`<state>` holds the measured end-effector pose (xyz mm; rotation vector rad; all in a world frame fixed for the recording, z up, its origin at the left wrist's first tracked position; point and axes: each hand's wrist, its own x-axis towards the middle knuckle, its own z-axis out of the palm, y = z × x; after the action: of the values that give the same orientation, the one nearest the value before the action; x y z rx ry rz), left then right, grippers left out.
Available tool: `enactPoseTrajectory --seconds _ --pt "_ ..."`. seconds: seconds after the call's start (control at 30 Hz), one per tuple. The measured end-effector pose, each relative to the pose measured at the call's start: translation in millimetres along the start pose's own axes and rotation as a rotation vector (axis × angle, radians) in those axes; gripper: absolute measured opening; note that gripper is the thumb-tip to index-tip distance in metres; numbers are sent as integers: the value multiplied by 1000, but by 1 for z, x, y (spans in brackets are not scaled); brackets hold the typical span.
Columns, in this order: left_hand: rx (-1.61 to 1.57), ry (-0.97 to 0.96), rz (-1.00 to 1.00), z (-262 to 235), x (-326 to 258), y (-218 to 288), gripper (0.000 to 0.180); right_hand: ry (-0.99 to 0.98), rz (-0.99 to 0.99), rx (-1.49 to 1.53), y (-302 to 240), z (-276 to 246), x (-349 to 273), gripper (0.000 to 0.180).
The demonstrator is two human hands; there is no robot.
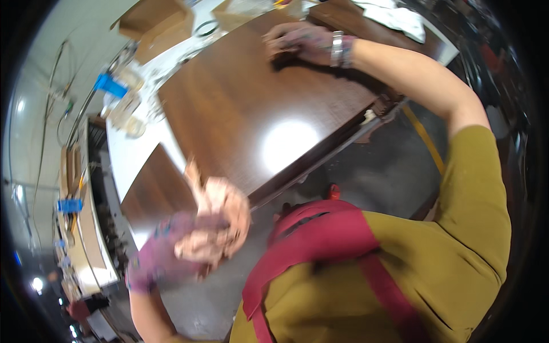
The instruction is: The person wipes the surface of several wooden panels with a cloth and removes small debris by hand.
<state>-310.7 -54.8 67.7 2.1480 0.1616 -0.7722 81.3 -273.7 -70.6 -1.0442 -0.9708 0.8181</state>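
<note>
A crumpled pinkish-tan rag (pixel 222 214) is bunched in my left hand (pixel 177 246), which wears a purple patterned glove and is blurred by motion. The rag hangs just off the near left edge of a dark brown wooden panel (pixel 229 103). On the panel's far right part rests my right hand (pixel 303 44), in a similar glove, with a metal band at the wrist. Its fingers are curled in, and whatever they may hold is hidden. Light glares off the panel's glossy top near its front edge.
A smaller brown panel (pixel 157 191) lies left of the large one on the white table (pixel 123 154). Blue-topped and clear containers (pixel 111 86) stand along the left side. At the back are an open cardboard box (pixel 157 31), a tape roll (pixel 206 28) and white cloth (pixel 394 17).
</note>
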Motion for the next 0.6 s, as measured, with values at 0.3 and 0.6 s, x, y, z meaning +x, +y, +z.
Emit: enactPoseTrajectory --seconds 0.3,0.6 --pt "-256 1017 49 90 27 22 55 -135 182 113 -22 -43 13 12" --pt "354 641 510 128 160 132 62 -138 128 261 -22 -43 -5 19"
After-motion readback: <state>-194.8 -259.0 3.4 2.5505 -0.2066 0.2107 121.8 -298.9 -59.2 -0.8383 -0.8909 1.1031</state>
